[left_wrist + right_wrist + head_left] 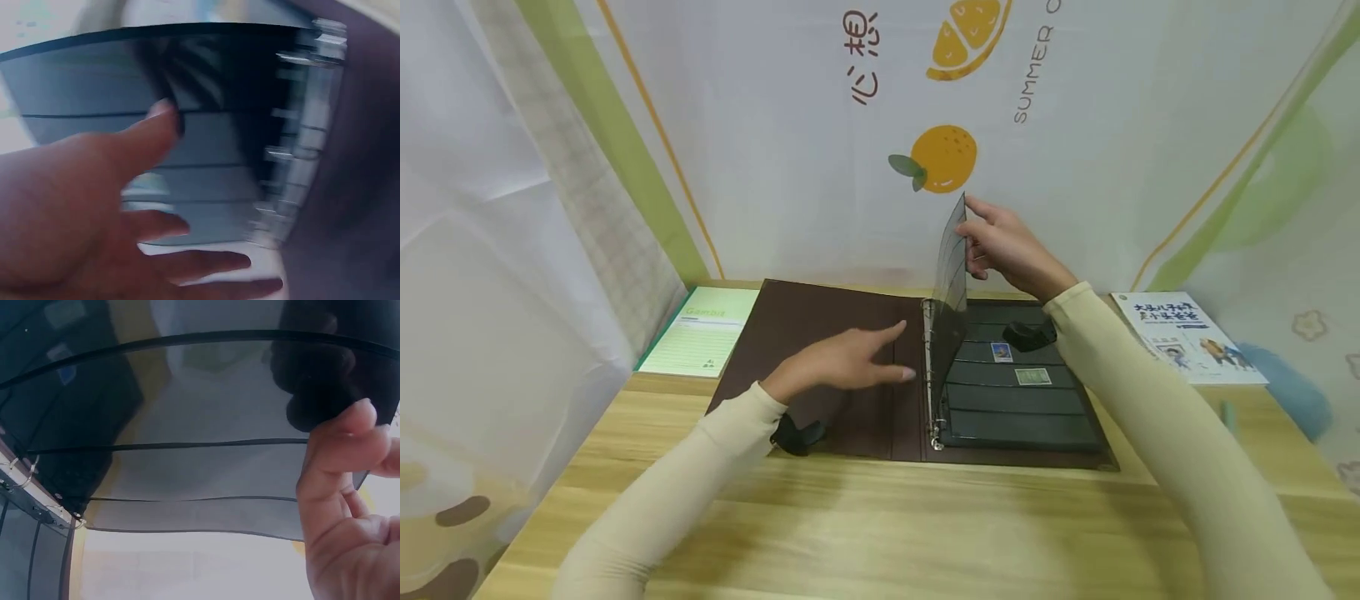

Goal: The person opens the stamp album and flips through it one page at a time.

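Observation:
A dark brown ring-binder stamp album (842, 304) lies spread on the wooden table. One black strip-pocket page (951, 283) stands nearly upright from the metal rings (937, 444), its outer edge pinched by my right hand (1011, 250). In the right wrist view that page (206, 472) stretches from the rings to the fingers. My left hand (853, 358) is over the inside of the left cover, fingers extended toward the rings and holding nothing. On the page lying at right are a blue stamp (1002, 352) and a green stamp (1033, 377).
A pale green notepad (703, 333) sits left of the album, partly bordering the cover. To the right is a white booklet (1187, 337) with printed figures. Behind the table hangs a white curtain (775, 167) with orange prints. Black wrist straps (1030, 336) show at both cuffs.

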{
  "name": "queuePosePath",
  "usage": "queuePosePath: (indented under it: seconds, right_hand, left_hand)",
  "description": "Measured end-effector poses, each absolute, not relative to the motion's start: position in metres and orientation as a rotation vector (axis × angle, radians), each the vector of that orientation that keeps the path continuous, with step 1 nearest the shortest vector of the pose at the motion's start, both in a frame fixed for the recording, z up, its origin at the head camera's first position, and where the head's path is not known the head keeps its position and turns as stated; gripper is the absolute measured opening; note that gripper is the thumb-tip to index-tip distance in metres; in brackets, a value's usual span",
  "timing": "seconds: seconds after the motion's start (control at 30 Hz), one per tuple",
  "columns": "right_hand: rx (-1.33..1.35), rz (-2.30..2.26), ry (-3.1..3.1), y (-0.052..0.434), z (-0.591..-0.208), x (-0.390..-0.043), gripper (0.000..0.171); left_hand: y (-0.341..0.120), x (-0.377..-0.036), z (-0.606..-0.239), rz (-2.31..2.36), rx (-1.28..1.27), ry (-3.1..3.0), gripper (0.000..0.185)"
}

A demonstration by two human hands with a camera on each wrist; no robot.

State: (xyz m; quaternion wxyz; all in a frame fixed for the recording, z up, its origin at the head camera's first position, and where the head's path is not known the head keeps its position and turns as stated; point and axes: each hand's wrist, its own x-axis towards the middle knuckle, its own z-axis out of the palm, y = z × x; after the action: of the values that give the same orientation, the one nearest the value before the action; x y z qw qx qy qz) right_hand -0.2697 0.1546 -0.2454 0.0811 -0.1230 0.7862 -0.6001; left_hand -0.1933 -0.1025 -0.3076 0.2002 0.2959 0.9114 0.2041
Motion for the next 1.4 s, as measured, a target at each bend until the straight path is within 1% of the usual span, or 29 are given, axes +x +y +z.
queuePosePath:
  seconds: [0.13,0.2,0.27,0.33,0.37,0.43,0.6,0.8,0.9,1.03,1.13,1.2,1.27,1.4]
  right_hand:
    - [-0.393,-1.771,2.337,0.146,-0.243,-0.273,0.074]
    - [-0.39,-1.753,2.343,0.143,-0.244,-0.273,0.075]
    - [-0.388,-1.74,2.349,0.14,-0.245,-0.274,0.075]
    - [-0.386,-1.73,2.359,0.137,-0.246,-0.274,0.076]
    - [-0.389,-1.727,2.361,0.135,-0.246,-0.274,0.077]
    - [-0.403,-1.716,2.37,0.131,-0.245,-0.274,0.078]
    - [-0.417,-1.637,2.423,0.122,-0.243,-0.272,0.079]
    - [-0.422,-1.572,2.453,0.125,-0.244,-0.268,0.078]
    - [-0.427,-1.546,2.488,0.138,-0.247,-0.267,0.075]
    - [-0.45,-1.454,2.592,0.163,-0.258,-0.267,0.062]
    - [-0.489,-1.293,2.704,0.183,-0.27,-0.266,0.053]
    - [-0.528,-1.12,2.788,0.198,-0.281,-0.265,0.051]
    - [-0.563,-0.895,2.849,0.213,-0.294,-0.264,0.055]
    - [-0.586,-0.516,2.813,0.247,-0.325,-0.26,0.077]
  left_hand:
    - [-0.087,-0.198,-0.259,0.946,0.784,2.473,0.076]
    - [-0.077,-0.197,-0.237,1.062,0.749,2.432,0.077]
    - [-0.068,-0.197,-0.22,1.067,0.722,2.433,0.079]
    - [-0.06,-0.196,-0.207,1.001,0.715,2.459,0.078]
    - [-0.058,-0.196,-0.202,0.959,0.715,2.472,0.076]
    - [-0.055,-0.197,-0.197,0.876,0.711,2.503,0.066]
    - [-0.054,-0.198,-0.196,0.752,0.72,2.574,0.046]
    - [-0.059,-0.199,-0.201,0.844,0.724,2.568,0.047]
    - [-0.064,-0.2,-0.203,0.898,0.691,2.565,0.055]
    - [-0.078,-0.201,-0.204,0.891,0.64,2.601,0.071]
    - [-0.094,-0.2,-0.205,0.875,0.605,2.629,0.073]
    - [-0.105,-0.2,-0.207,0.904,0.577,2.626,0.073]
    - [-0.114,-0.199,-0.21,0.928,0.544,2.621,0.073]
    - [-0.127,-0.199,-0.218,0.948,0.501,2.616,0.074]
